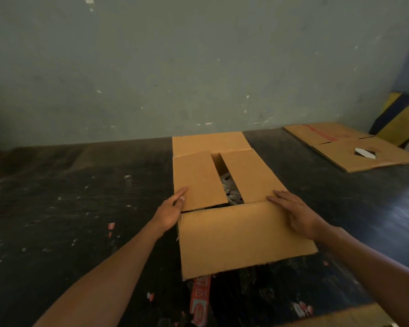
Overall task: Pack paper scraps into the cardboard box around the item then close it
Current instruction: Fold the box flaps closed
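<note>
Cardboard box [224, 199] on dark desk [80, 197], side flaps folded in; paper scraps [230, 188] glimpsed through gap, item hidden. Left hand [171, 210] flat on left flap, right hand [293, 210] flat on near flap, fingers straight. Orange tape [200, 300] lettering unreadable.

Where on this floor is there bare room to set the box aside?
Widest bare floor lies left of the cardboard box, out to the wall, with only small specks. Right, a strip runs before the flattened cardboard. Near side is crowded with tape scraps.
</note>
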`<move>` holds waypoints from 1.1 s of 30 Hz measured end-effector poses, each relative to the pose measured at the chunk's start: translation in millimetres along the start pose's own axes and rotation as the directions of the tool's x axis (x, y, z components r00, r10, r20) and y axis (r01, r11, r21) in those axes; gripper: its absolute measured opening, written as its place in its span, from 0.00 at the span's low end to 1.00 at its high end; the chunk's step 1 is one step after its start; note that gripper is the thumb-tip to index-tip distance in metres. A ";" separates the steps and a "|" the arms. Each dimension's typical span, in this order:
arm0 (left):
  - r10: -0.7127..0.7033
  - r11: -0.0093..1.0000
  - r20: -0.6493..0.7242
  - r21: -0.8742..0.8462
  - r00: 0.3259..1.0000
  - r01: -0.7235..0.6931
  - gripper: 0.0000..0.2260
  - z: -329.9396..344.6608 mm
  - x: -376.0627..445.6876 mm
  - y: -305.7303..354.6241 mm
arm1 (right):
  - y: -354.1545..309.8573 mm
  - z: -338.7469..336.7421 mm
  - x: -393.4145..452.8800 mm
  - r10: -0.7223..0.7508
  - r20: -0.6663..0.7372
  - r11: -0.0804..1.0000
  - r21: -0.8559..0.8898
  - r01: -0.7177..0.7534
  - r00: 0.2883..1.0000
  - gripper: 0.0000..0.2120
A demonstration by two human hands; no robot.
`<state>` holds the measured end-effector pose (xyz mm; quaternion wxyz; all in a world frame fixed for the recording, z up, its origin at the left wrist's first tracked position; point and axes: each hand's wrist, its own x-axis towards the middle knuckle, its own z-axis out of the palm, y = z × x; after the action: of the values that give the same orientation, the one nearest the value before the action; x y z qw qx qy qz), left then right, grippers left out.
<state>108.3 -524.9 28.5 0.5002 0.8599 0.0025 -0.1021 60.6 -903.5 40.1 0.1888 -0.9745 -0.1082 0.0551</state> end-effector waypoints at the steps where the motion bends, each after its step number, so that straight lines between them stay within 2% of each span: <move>1: -0.017 0.999 0.004 -0.041 1.000 0.017 0.18 2.3 -0.6 2.3 | 5.6 -5.4 -1.8 -0.019 0.057 0.997 -0.070 0.023 0.998 0.36; 3: -0.032 0.996 -0.003 -0.081 0.999 0.032 0.18 5.5 -0.2 4.3 | 15.0 -15.5 -2.4 -0.040 0.158 0.971 -0.227 0.075 0.987 0.42; 7: -0.019 0.989 -0.013 -0.147 1.000 0.016 0.18 8.5 0.1 3.1 | 24.8 -23.3 1.8 -0.089 0.216 0.878 -0.444 0.179 0.972 0.48; 11: -0.021 0.984 -0.024 -0.178 0.999 0.016 0.17 7.2 -0.4 2.2 | 35.2 -31.0 3.2 -0.160 0.246 0.851 -0.457 0.260 0.956 0.46; 13: -0.027 0.981 -0.026 -0.192 0.999 0.022 0.17 5.7 -0.9 2.9 | 44.0 -39.4 -0.8 -0.198 0.249 0.874 -0.394 0.286 0.948 0.43; 15: -0.041 0.970 -0.006 -0.238 0.999 0.038 0.17 3.9 -1.2 2.7 | 52.2 -46.3 -9.4 -0.188 0.222 0.925 -0.288 0.249 0.957 0.38; 17: -0.052 0.948 0.018 -0.313 0.998 0.055 0.16 4.1 -0.4 3.8 | 53.0 -48.9 -16.6 -0.132 0.157 0.984 -0.101 0.149 0.979 0.35; 18: -0.059 0.934 0.017 -0.353 0.998 0.061 0.16 4.7 -0.5 5.0 | 48.6 -47.8 -17.4 -0.101 0.105 0.994 0.051 0.096 0.989 0.31; 20: -0.067 0.905 0.009 -0.420 0.998 0.065 0.17 7.5 -2.7 6.1 | 34.0 -42.1 -15.1 -0.034 -0.003 0.933 0.360 0.032 0.999 0.21; 23: -0.028 0.859 -0.008 -0.512 1.000 0.020 0.16 12.5 -8.2 1.7 | 16.4 -31.1 -5.0 0.095 -0.110 0.793 0.609 -0.008 0.989 0.10; 25: -0.039 0.821 -0.032 -0.571 0.999 0.014 0.18 14.4 -13.6 -1.0 | 5.5 -24.4 3.3 0.174 -0.164 0.689 0.724 -0.001 0.971 0.11; 28: -0.023 0.782 -0.013 -0.623 1.000 0.010 0.32 15.9 -21.8 -1.2 | -10.0 -19.1 18.8 0.327 -0.205 0.635 0.771 -0.054 0.922 0.16; 29: -0.006 0.786 -0.003 -0.619 1.000 0.003 0.34 16.9 -24.4 -0.4 | -12.8 -17.0 24.2 0.369 -0.212 0.618 0.783 -0.070 0.905 0.18; 31: 0.017 0.809 -0.024 -0.587 1.000 -0.028 0.28 21.0 -29.1 1.6 | -13.9 -11.0 34.1 0.429 -0.257 0.608 0.791 -0.066 0.866 0.24; 33: 0.027 0.833 -0.062 -0.551 0.998 -0.057 0.25 25.5 -29.5 3.9 | -11.8 -5.8 40.7 0.454 -0.358 0.684 0.727 -0.061 0.816 0.31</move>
<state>75.4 -546.0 24.9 0.7288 0.6813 0.0257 -0.0638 98.7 -885.4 47.2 0.5465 -0.8167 0.1184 -0.1428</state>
